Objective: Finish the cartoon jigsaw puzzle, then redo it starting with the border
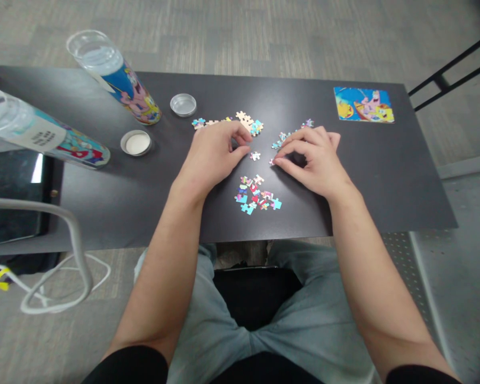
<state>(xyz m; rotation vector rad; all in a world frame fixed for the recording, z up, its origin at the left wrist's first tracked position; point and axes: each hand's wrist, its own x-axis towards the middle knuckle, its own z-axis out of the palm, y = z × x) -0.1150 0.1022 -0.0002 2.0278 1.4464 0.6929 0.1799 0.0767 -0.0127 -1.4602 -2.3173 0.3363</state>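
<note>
My right hand (314, 160) pinches a small puzzle piece (271, 161) between thumb and fingertips, low over the dark table. Left of it lies a single loose puzzle piece (255, 156), close to the thumb tip of my left hand (218, 152). The fingers of that hand are curled, with a gap between thumb and forefinger and nothing visible in it. A pile of colourful pieces (258, 194) lies nearer to me. Beyond my left hand is a group of pieces (245, 120), partly hidden by it. More pieces (282, 140) lie just beyond my right fingers.
A picture card (365, 104) lies at the far right of the table (388, 176). On the left are two clear printed tubes (132, 90) (64, 136), two round lids (183, 105) (136, 143), a black tablet-like device (14, 192) and a thick grey cable (78, 234).
</note>
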